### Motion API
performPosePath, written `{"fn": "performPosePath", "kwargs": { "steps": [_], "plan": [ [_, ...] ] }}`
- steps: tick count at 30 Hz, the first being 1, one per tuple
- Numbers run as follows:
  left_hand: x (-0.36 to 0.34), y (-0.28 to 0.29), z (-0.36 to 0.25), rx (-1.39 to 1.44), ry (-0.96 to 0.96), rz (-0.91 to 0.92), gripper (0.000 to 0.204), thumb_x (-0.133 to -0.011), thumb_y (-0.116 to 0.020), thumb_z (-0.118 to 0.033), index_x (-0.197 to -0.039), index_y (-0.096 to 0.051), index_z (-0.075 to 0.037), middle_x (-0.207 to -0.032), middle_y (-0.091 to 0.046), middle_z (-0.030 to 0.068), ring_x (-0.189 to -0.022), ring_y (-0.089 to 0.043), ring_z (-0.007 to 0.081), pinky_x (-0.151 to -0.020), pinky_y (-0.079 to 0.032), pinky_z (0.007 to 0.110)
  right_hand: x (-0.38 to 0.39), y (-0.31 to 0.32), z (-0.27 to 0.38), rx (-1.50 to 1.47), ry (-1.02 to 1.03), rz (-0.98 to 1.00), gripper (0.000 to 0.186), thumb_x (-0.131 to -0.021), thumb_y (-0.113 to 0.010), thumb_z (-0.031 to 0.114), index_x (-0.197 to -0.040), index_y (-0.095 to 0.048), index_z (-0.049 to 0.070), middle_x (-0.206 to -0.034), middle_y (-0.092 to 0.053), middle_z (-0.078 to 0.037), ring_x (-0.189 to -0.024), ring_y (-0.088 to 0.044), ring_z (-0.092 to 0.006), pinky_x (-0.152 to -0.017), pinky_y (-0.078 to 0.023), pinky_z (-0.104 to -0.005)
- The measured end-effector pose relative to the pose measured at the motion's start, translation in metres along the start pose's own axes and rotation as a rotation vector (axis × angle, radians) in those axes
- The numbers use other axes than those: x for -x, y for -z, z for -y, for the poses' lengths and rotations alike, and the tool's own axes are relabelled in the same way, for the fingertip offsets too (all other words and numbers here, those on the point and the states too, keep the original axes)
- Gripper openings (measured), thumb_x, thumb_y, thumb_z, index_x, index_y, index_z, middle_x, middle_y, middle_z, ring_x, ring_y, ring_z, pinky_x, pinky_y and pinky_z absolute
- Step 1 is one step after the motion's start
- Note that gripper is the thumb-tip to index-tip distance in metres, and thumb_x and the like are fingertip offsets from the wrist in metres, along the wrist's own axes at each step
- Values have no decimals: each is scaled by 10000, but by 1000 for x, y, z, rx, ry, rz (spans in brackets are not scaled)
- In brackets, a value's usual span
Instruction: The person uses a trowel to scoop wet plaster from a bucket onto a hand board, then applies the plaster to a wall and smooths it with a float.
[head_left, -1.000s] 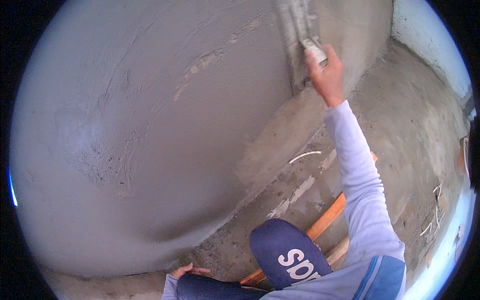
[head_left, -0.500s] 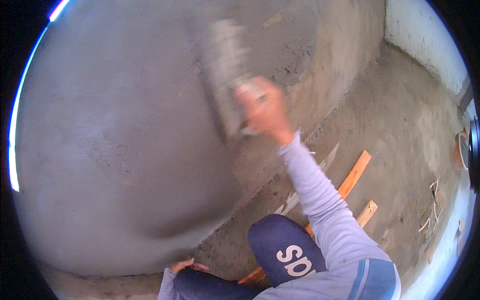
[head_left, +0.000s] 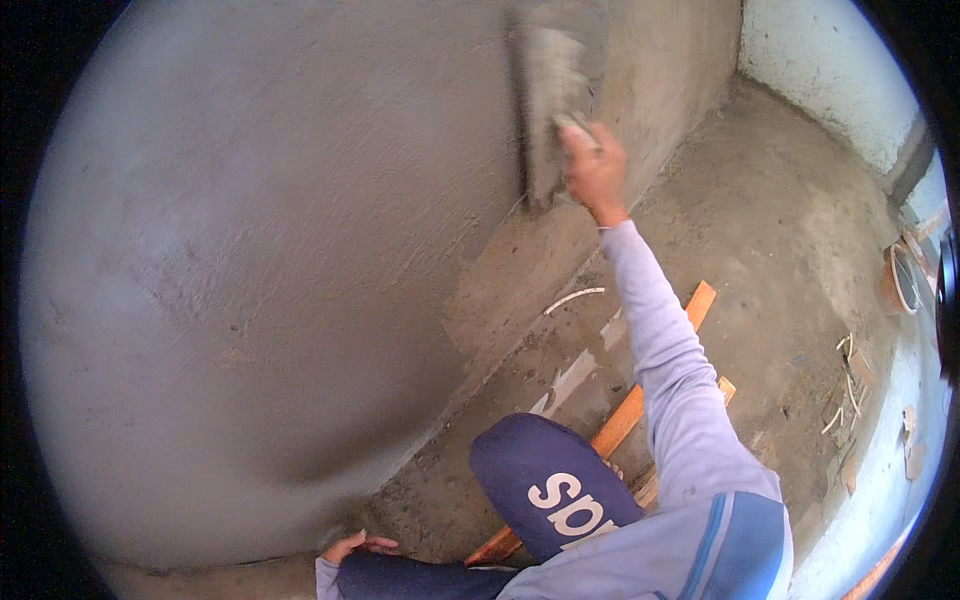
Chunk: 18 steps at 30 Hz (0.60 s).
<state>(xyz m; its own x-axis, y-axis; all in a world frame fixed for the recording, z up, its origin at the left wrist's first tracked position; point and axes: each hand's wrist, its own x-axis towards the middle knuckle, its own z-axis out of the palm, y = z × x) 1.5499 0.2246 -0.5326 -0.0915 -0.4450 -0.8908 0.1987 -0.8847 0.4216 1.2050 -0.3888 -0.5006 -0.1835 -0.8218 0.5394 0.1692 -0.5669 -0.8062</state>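
My right hand (head_left: pixel 598 178) grips the handle of a long plastering trowel (head_left: pixel 550 105), its fingers wrapped round it. The trowel's rectangular blade is slightly blurred and lies against the wall, smeared with grey mortar. Wet grey plaster (head_left: pixel 300 220) covers most of the wall, and its edge meets a browner, rougher stretch of wall (head_left: pixel 670 70) near the trowel. Low at the bottom, my left hand (head_left: pixel 355 545) rests by my knee, close to the foot of the wall, with fingers stretched and nothing in them.
Beside my bent leg, an orange wooden plank (head_left: pixel 620 420) lies on the rough floor (head_left: pixel 770 230), with a shorter wood piece next to it. White scraps (head_left: pixel 570 380) and thin strips are scattered about. An orange-brown bucket (head_left: pixel 900 280) stands by the pale right wall (head_left: pixel 830 70).
My right hand and the trowel have moved right and upward along the wall, toward the edge of the wet plaster. My left hand stays by my knee; the view has shifted slightly.
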Motion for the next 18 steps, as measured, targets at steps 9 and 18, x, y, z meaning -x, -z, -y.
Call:
{"fn": "performPosePath", "kwargs": {
  "steps": [9,18],
  "plan": [
    [32,-35,12,82,-108,1,713,-952,-342,-526,-1256,-494,101,-1269,-524,260,-1171,-525,337,-1058,-344,409,-28,39,-23,-816,-655,19,382,-859,-570,459,-872,-487,87,-515,-393,-4,-373,-384,-155,-349,-355,-326],
    [-5,-16,9,-79,-231,125,779,-931,-300,-600,-1223,-542,81,-1218,-574,230,-1159,-537,330,-1044,-349,410,27,-61,118,-212,-78,411,314,-848,-604,323,-893,-585,13,-664,-564,-115,-546,-570,-234,-520,-469,-369]
  ]
}}
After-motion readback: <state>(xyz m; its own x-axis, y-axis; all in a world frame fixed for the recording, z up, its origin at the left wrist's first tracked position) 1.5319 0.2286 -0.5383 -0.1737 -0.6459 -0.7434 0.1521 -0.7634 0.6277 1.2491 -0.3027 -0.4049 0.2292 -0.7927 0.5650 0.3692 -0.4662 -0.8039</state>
